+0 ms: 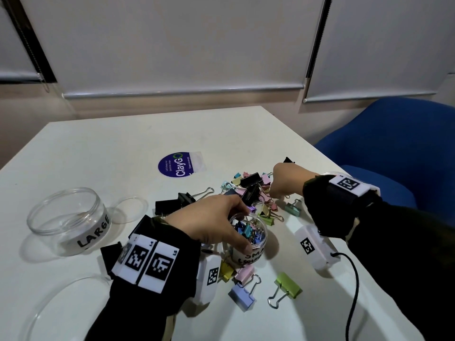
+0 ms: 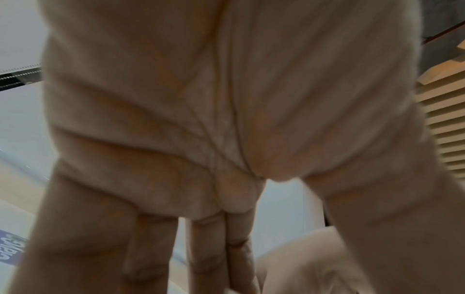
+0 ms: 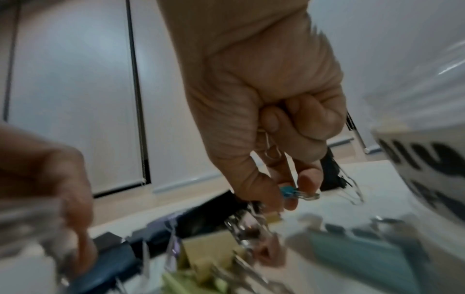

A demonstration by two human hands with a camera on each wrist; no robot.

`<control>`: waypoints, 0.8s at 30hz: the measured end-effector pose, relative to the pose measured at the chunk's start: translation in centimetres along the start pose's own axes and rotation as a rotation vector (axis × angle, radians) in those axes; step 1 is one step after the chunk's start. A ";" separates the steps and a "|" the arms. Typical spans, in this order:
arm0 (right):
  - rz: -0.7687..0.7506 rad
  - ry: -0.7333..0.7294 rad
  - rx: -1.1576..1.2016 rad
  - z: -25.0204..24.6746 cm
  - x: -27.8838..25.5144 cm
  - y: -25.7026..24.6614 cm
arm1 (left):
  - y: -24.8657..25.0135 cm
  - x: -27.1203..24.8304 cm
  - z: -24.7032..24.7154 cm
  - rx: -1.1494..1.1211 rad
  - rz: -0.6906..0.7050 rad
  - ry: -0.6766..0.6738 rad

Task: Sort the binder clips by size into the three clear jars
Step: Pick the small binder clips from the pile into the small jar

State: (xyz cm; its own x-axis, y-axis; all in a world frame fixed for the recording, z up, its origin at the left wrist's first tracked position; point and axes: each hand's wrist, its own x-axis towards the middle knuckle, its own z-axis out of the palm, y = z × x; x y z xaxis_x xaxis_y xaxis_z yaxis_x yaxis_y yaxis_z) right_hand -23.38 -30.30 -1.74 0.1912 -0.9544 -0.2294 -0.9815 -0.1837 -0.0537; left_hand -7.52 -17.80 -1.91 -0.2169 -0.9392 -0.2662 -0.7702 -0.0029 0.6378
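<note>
My left hand (image 1: 236, 227) grips a small clear jar (image 1: 248, 252) from above, near the middle of the table. The jar's label reads "SMALL" and it holds several small coloured clips. Only palm and fingers (image 2: 208, 258) fill the left wrist view. My right hand (image 1: 272, 193) is down on a mixed pile of binder clips (image 1: 253, 190) just behind the jar. There it (image 3: 289, 196) pinches a small blue clip (image 3: 286, 191) between thumb and forefinger. An empty clear jar marked "LARGE" (image 1: 69, 217) stands at the left. A third labelled jar (image 3: 427, 157) shows at the right edge.
Loose clips lie in front of the small jar, among them a green one (image 1: 288, 285) and a lilac one (image 1: 242, 295). Large black clips (image 1: 172, 205) lie left of the pile. A clear lid (image 1: 130, 207), a round sticker (image 1: 176, 164), a black cable (image 1: 354, 291), a blue chair (image 1: 394, 148).
</note>
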 end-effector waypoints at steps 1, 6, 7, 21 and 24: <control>-0.012 0.004 0.039 -0.4 -0.4 -0.1 | 0.0 0.0 0.0 0.005 0.003 0.000; -0.195 -0.275 0.348 -2.6 -4.1 -1.3 | 0.0 0.1 -0.1 0.021 0.003 0.000; -0.234 -0.318 0.366 -2.6 -4.9 -1.6 | 0.0 0.1 -0.1 0.024 0.004 0.000; -0.159 -0.006 0.268 -0.3 -3.2 -0.2 | 0.0 0.0 0.0 0.007 0.002 0.001; -0.174 0.050 0.106 1.1 -2.1 -0.4 | 0.0 0.0 0.0 0.002 0.003 0.002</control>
State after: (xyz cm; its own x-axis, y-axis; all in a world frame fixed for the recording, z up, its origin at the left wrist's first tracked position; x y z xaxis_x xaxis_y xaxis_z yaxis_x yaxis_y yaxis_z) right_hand -23.37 -27.96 -2.29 0.3541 -0.9215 -0.1593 -0.9269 -0.3232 -0.1906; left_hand -7.55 -17.78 -1.89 -0.2183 -0.9398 -0.2629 -0.7710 0.0010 0.6369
